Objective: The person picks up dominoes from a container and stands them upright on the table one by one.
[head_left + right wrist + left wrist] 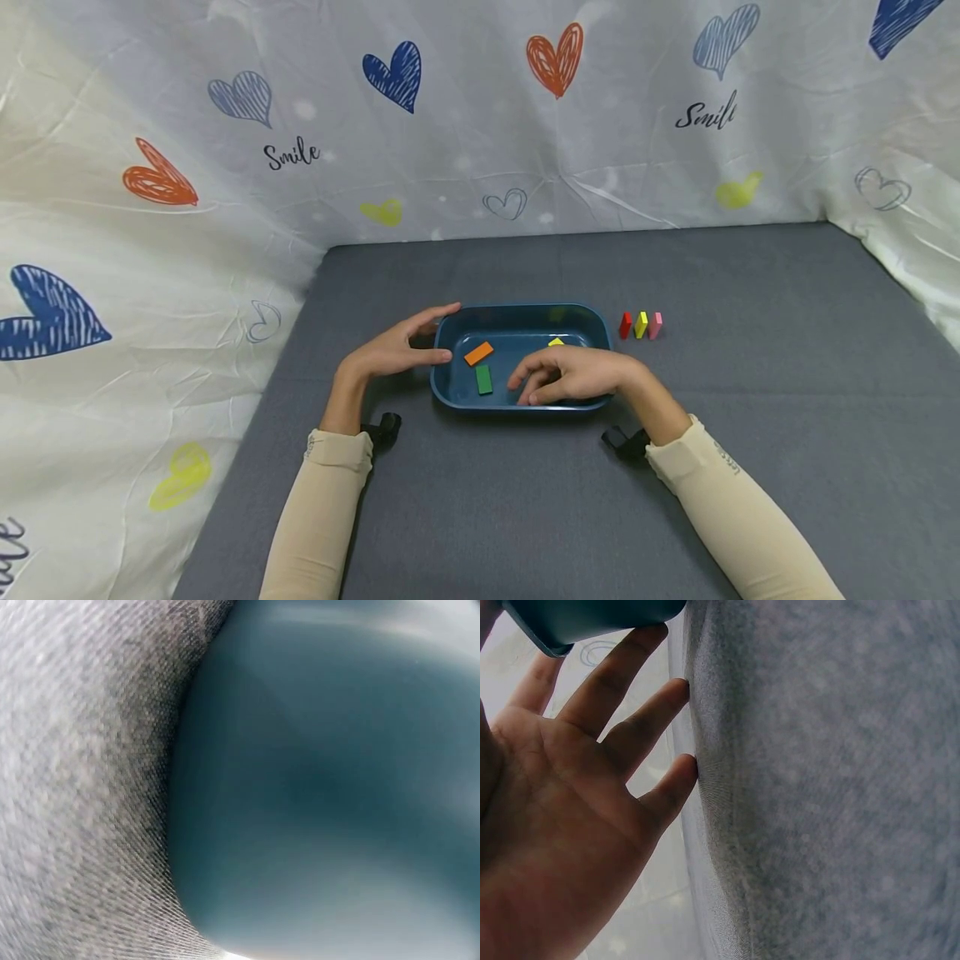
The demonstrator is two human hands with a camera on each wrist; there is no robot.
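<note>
A dark blue rectangular tray (517, 407) lies in front of me. My left hand (393, 346) is at its left end with fingers spread and nearly straight; the thumb and index fingertips meet the rim. In the left wrist view a fingertip of the left hand (570, 795) touches the tray's outer wall (592, 619). Over the right half, my right hand (573, 373) reaches down into the tray, fingers loosely bent, nothing visible between the tips. Left of it lie an orange block (478, 353) and a green block (483, 380). A yellow block (556, 342) shows partly behind this hand.
Just right of the tray, a red block (626, 325), a second yellow block (641, 324) and a pink block (656, 325) stand in a row. Grey cloth (487, 517) covers the table. A white curtain (465, 117) with printed hearts hangs behind and at the sides.
</note>
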